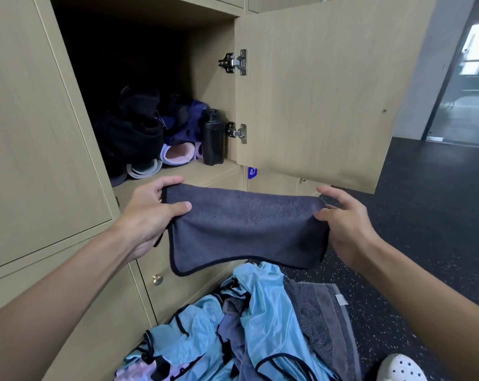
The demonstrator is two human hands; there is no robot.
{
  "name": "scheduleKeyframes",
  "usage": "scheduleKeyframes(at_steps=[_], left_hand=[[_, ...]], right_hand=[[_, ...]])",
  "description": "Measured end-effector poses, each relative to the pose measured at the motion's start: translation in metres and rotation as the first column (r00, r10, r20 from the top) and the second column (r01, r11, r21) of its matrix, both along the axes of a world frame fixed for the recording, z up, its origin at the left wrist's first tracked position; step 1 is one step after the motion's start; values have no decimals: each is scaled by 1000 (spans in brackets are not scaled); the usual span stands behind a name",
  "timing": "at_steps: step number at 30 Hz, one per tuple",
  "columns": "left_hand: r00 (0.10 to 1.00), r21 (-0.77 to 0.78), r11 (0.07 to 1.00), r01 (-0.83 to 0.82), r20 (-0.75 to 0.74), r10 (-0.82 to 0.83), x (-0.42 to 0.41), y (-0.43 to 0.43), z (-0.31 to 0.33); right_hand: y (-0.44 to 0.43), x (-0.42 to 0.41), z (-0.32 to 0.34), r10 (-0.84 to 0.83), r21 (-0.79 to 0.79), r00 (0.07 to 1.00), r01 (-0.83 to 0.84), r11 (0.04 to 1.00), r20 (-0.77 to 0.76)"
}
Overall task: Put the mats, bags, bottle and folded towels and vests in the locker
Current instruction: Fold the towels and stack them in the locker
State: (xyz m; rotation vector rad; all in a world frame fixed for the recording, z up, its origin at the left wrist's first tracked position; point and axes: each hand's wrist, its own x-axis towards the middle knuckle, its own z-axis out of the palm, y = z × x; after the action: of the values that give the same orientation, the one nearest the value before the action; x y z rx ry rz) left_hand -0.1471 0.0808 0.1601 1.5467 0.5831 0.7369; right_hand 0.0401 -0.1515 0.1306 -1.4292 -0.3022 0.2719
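Note:
A dark grey towel [241, 229] with black edging hangs folded in half between my hands, just below the open locker [177, 171]. My left hand [150, 213] pinches its left corner and my right hand [345, 224] pinches its right corner. Inside the locker lie rolled mats [175, 154], a black bag [128, 138], a navy bag [186, 125] and an upright black bottle [213, 137]. On the floor below is a heap of light blue vests [221, 325] and another grey towel [323, 320].
The locker door [323, 92] stands open to the right. Shut locker doors with brass knobs [157, 279] lie below and to the left. Dark speckled floor [430, 215] spreads to the right, with a white clog [400, 368] at the bottom right.

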Motion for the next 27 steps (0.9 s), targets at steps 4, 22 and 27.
scheduleKeyframes(at_steps=[4, 22, 27], left_hand=[[997, -1, 998, -66, 47, 66, -3, 0, 5], [982, 131, 987, -96, 172, 73, -8, 8, 9], [981, 185, 975, -121, 172, 89, -10, 12, 7]], right_hand=[[-3, -2, 8, 91, 108, 986, -76, 991, -142], [-4, -3, 11, 232, 198, 954, -195, 961, -187], [-2, -8, 11, 256, 124, 964, -246, 961, -72]])
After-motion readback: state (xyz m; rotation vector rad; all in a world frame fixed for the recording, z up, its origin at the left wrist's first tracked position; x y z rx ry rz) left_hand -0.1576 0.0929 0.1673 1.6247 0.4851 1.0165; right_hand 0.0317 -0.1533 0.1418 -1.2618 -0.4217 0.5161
